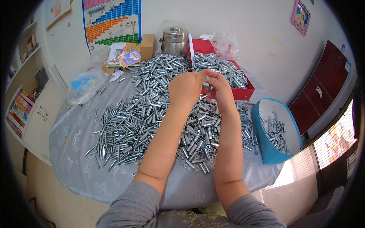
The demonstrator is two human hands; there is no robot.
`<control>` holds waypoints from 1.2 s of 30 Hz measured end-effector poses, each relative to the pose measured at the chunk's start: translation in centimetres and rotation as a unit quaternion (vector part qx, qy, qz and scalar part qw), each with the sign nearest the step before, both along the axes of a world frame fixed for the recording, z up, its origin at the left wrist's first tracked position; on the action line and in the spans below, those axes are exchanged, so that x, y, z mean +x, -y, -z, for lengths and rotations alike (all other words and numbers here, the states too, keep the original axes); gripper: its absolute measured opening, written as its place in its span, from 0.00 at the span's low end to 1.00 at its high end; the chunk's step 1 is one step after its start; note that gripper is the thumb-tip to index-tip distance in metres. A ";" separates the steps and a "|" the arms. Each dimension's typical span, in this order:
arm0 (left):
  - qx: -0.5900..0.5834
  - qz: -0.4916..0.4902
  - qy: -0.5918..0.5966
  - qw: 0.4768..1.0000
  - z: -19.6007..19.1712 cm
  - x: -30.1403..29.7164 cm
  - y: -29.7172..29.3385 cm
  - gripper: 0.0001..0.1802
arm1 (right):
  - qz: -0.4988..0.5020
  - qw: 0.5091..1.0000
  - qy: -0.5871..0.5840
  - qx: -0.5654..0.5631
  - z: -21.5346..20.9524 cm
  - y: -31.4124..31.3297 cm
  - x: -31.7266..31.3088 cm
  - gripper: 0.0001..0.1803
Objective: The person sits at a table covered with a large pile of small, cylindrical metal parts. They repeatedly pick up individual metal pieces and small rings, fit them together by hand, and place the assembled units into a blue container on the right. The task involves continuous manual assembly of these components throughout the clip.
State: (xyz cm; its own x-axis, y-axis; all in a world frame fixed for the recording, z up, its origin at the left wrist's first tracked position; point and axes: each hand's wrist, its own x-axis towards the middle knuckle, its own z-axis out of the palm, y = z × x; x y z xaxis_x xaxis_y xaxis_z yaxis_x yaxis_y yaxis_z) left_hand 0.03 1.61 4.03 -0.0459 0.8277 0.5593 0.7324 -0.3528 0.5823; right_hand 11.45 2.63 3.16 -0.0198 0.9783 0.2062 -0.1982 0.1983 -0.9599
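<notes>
Both of my hands meet in front of me, above a large heap of silvery metal hardware. My left hand (184, 89) is closed with its back toward me, its thumb reaching to the right hand's fingertips; what it grips is hidden. My right hand (221, 88) is closed around a short shiny metal anchor bolt (207, 86), seen only in part between the fingers. Below and around them lie loose bolts (119, 131) on the left, metal sleeves (199, 133) in the middle, and small nuts and washers near the front. Bolts pile up beyond my hands.
A red box (243, 94) full of bolts stands behind my right hand. At right is a blue fabric bin (279, 154) with more bolts. A steel pot (175, 41), cardboard box (147, 47), booklets and plastic bag (87, 85) line the far side of the cloth-covered table (76, 167).
</notes>
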 end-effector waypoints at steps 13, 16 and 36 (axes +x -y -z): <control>0.008 -0.014 0.002 1.000 -0.1 -0.2 0.1 0.41 | -0.124 0.989 0.074 -0.035 -1.1 1.3 2.3 0.15; 0.008 -0.005 -0.003 1.000 0.1 0.4 0.3 0.41 | -0.142 0.985 0.097 -0.003 -0.6 1.3 2.2 0.18; 0.011 0.027 0.030 0.999 -0.3 0.7 1.2 0.41 | -0.076 0.996 -0.018 -0.032 -0.8 1.8 1.2 0.15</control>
